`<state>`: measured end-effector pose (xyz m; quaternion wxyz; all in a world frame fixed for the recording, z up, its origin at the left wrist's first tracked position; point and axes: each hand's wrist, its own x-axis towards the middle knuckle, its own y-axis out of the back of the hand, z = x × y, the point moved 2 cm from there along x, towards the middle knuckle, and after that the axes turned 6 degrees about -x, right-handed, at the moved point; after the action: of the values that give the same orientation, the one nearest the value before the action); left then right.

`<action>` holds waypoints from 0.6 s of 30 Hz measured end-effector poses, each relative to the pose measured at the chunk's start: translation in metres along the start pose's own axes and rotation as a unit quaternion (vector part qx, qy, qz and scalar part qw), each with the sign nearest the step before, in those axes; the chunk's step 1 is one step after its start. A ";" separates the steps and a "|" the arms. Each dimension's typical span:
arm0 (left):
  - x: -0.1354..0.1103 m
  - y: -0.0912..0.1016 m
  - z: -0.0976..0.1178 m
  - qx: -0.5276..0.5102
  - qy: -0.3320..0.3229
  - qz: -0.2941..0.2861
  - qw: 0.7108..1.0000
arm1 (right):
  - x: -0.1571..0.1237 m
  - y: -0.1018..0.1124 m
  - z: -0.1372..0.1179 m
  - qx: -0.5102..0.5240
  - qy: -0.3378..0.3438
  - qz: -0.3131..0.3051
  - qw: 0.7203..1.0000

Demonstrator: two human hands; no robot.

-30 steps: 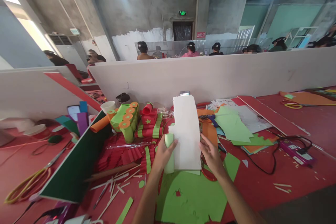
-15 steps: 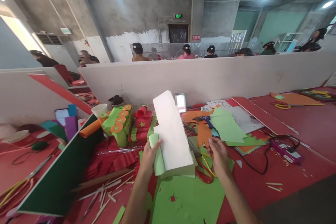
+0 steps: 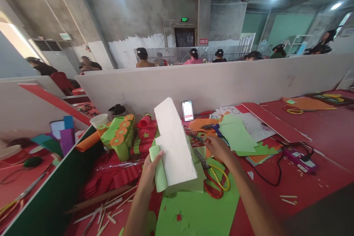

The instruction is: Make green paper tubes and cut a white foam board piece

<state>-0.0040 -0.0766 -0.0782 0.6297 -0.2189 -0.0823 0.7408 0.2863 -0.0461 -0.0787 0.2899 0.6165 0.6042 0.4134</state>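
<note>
1. The left hand point(image 3: 149, 171) clasps the white sheet point(image 3: 174, 147), with a pale green roll point(image 3: 159, 171) pressed against the sheet's left edge. The sheet is held clear of the desk point(image 3: 318, 129), tilted away.
2. Change: the right hand point(image 3: 218, 149), which steadied the sheet's right edge a second ago, has let go. It now lies right of the sheet, over the scissors point(image 3: 214, 179).
3. Its fingers are bent; whether they grip anything cannot be told.
4. Judgement: the left hand alone now carries the sheet, and the right is free among the tools.
</note>
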 end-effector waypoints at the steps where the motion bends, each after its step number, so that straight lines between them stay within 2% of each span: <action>1: 0.000 0.000 0.000 -0.001 -0.001 0.000 1.000 | 0.007 -0.001 0.002 -0.023 -0.005 -0.001 1.000; 5: 0.001 0.001 -0.002 0.026 -0.008 -0.007 1.000 | 0.030 -0.015 0.002 -0.093 -0.016 -0.015 0.995; 9: 0.004 0.002 -0.006 0.079 -0.026 -0.015 0.996 | 0.041 -0.032 -0.001 -0.119 -0.013 -0.021 0.993; 14: 0.004 -0.002 -0.011 0.151 -0.065 -0.035 0.986 | 0.045 -0.045 0.005 -0.094 -0.001 0.002 0.996; 18: 0.000 -0.009 -0.012 0.211 -0.102 -0.064 0.970 | 0.050 -0.047 0.013 -0.039 0.009 0.038 0.998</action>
<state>0.0094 -0.0767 -0.0856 0.6963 0.0016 -0.0014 0.7178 0.2698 0.0101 -0.1173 0.2918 0.6234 0.5666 0.4529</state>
